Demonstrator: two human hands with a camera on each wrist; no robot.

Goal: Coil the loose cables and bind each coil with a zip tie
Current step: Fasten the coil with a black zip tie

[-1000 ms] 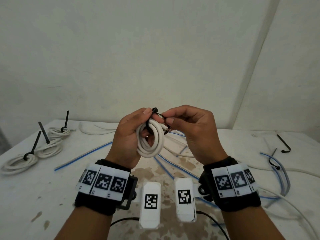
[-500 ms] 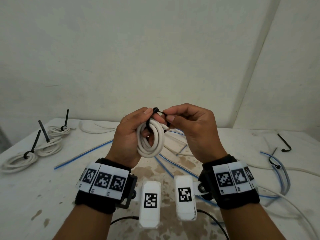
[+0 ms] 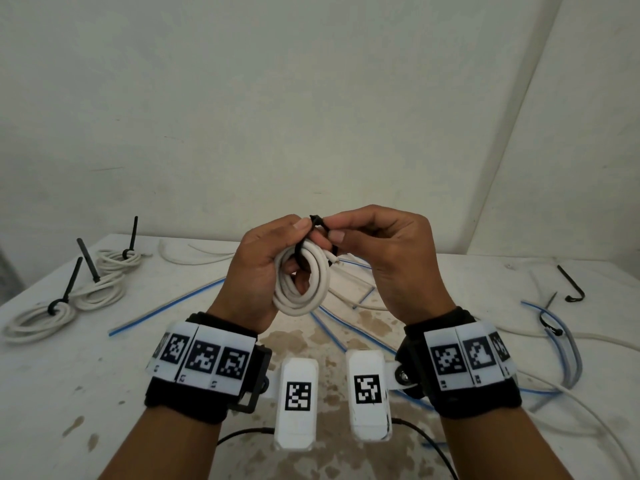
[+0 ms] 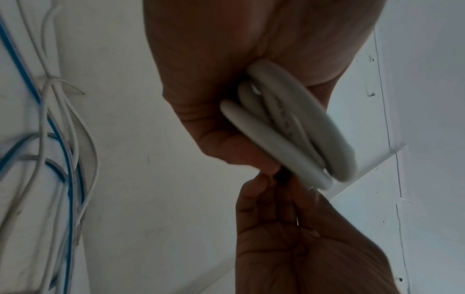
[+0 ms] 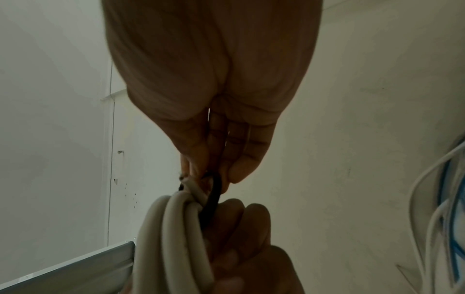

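Note:
My left hand [image 3: 268,268] grips a small coil of white cable [image 3: 302,284] held upright above the table, fingers through the loop and thumb on top. A black zip tie [image 3: 313,227] loops around the coil's upper side. My right hand [image 3: 363,244] pinches the tie between thumb and forefinger beside the left thumb. In the right wrist view the black zip tie [image 5: 213,196] runs from the pinching fingers down past the white coil [image 5: 173,234]. In the left wrist view the white coil [image 4: 289,127] sits in the left palm, blurred.
Three bound white coils [image 3: 93,289] with black tie tails lie at the table's left. Loose white and blue cables [image 3: 554,341] spread over the middle and right. A bent black zip tie [image 3: 571,285] lies far right. The stained white table [image 3: 69,393] meets a wall behind.
Both hands with the coil have risen slightly. The tie's loop has drawn closer around the coil as the right hand's pinch shifted toward the left thumb.

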